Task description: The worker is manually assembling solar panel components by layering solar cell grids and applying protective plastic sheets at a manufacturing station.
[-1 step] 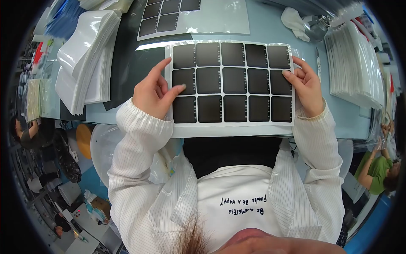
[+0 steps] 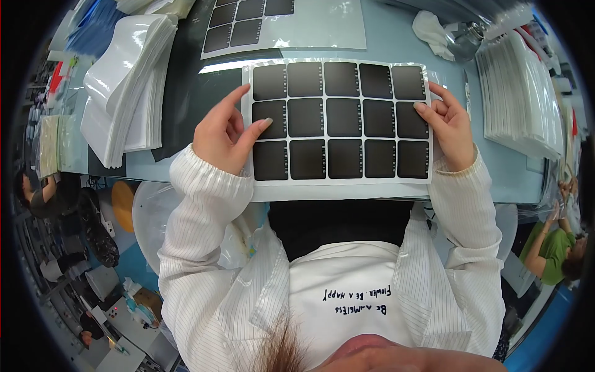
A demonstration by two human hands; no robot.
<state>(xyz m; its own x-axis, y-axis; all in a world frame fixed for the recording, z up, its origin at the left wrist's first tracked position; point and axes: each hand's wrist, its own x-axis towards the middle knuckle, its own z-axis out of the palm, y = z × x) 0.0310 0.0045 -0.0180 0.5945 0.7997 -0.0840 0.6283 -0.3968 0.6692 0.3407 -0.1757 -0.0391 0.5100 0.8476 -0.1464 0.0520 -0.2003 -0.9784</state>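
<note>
A white sheet of black, nearly square labels [image 2: 342,118], each with a column of tiny light marks along its right side, is held level over the table's near edge. My left hand [image 2: 224,137] grips its left margin, the thumb lying on a middle-row label and the index finger at the upper left edge. At the right margin, my right hand [image 2: 451,129] pinches the sheet, thumb on top and the other fingers curled beside and behind the edge. Under its near edge shows another pale sheet [image 2: 341,192].
Beyond lies a partly filled label sheet [image 2: 310,34]. Tall stacks of white sheets stand left [image 2: 127,87] and right [image 2: 517,93]. A clear bottle [image 2: 465,42] and crumpled white tissue [image 2: 432,34] sit at the back right. Another person in green [image 2: 548,254] is at the far right.
</note>
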